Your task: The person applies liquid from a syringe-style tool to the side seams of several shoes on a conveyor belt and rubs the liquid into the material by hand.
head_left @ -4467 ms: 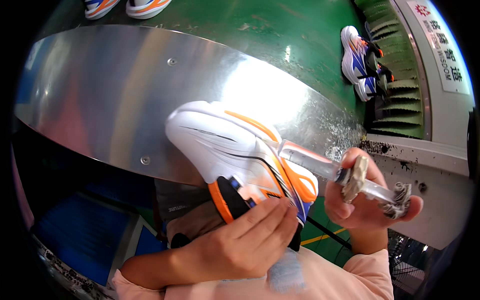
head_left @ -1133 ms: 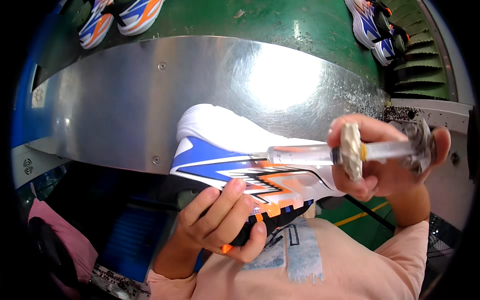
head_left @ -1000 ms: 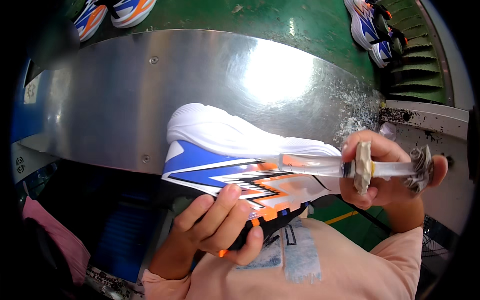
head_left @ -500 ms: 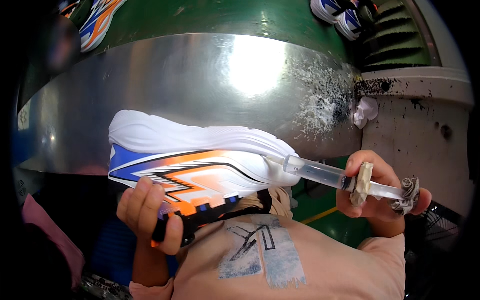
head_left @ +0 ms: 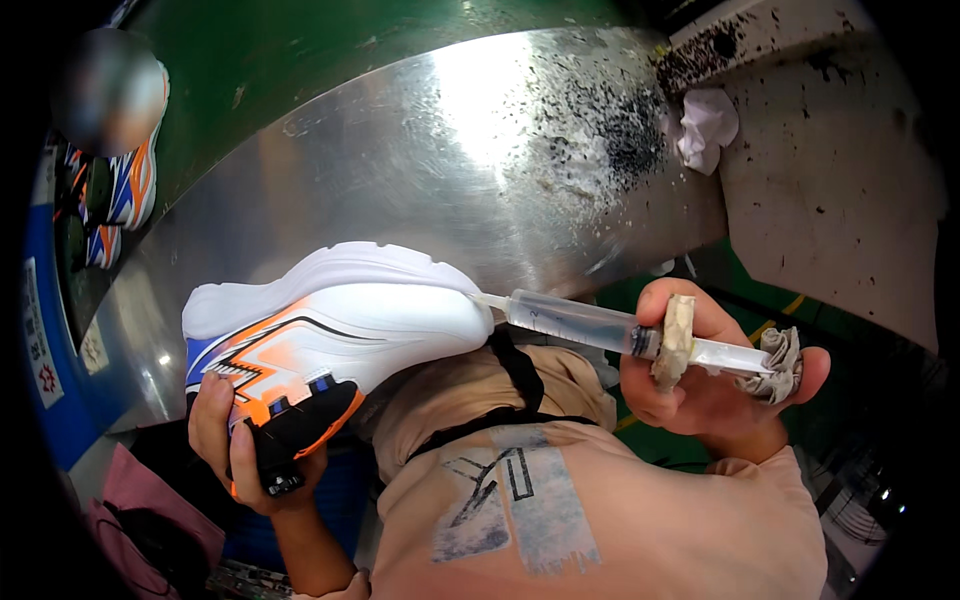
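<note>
At left we see other shoes (head_left: 136, 190). Our left grip (head_left: 245, 462) clasps the shoe (head_left: 375, 325) at the counter's (head_left: 340, 190) near edge. The syringe (head_left: 572, 320), held in our right grip (head_left: 712, 405), points at the toe seam; work seems underway there, but how much seam is done or left we cannot tell.

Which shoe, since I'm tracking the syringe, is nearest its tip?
The shoe in the left hand: the syringe points right at it. The other shoes, at upper left, sit well away.
</note>
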`<state>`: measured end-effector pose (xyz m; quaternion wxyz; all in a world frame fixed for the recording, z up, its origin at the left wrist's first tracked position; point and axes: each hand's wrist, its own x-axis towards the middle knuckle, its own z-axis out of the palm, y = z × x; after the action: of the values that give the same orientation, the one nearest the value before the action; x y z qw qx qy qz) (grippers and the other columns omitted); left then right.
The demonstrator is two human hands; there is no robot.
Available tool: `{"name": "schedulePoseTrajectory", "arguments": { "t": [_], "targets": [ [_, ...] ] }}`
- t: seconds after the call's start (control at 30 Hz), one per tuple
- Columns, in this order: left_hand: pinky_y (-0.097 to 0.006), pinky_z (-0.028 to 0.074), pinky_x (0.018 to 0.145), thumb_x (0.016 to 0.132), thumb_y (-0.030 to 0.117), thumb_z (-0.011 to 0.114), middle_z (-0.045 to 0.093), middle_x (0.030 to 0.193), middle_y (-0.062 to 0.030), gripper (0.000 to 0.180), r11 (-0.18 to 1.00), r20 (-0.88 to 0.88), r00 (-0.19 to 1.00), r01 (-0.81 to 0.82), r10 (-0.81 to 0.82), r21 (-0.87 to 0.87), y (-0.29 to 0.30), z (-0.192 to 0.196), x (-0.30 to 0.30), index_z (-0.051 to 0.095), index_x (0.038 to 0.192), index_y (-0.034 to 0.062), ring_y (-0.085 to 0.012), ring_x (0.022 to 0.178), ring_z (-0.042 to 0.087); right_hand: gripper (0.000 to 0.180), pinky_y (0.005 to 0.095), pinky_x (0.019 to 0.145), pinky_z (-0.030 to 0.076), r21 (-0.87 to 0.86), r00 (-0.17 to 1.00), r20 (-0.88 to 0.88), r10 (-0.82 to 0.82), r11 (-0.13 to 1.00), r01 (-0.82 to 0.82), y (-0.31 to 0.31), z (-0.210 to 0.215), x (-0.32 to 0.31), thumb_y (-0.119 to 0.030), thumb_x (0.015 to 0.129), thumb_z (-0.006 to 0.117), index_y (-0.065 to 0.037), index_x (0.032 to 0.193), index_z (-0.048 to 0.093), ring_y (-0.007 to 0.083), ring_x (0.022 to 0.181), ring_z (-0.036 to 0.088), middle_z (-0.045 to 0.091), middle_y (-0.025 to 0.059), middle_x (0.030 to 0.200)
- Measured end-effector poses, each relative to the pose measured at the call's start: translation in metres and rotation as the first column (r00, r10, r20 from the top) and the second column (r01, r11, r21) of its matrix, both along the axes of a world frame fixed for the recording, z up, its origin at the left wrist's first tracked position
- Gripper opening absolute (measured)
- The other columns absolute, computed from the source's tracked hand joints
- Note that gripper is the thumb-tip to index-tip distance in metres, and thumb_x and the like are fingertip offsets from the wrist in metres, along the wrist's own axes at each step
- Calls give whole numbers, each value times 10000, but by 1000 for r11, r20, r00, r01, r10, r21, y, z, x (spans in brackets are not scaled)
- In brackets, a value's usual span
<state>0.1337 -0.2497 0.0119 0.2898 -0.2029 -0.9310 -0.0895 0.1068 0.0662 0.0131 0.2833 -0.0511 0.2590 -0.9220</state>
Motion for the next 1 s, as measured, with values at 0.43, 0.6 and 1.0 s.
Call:
{"name": "schedulePoseTrajectory", "arguments": {
  "t": [0.43,0.6,1.0],
  "targets": [
    [-417,405,945,617,137,821,540,1159,-209,703,997,248,969,-5,-16,83,4,35,-32,435,1190,9,-343,1066,528,1200,192,592,306,413,969,245,28,902,-131,-12,35,-11,-846,459,571,8,1253,287,94,716,462,494,67,845],
    [-339,433,889,564,77,818,588,1050,-153,659,988,460,886,-15,-59,156,3,50,-73,503,1134,-23,-248,972,575,1217,211,721,371,263,957,289,17,960,-97,-14,15,-3,-718,446,715,12,1301,248,107,834,466,463,68,1006],
    [-212,475,682,483,136,833,579,847,-52,643,893,809,561,-254,-176,371,-5,80,-140,524,1024,-24,-111,757,584,1075,267,735,480,292,873,-488,5,943,158,-27,-5,1,-559,573,760,88,1272,262,175,874,566,532,155,1052]
  ]
}}
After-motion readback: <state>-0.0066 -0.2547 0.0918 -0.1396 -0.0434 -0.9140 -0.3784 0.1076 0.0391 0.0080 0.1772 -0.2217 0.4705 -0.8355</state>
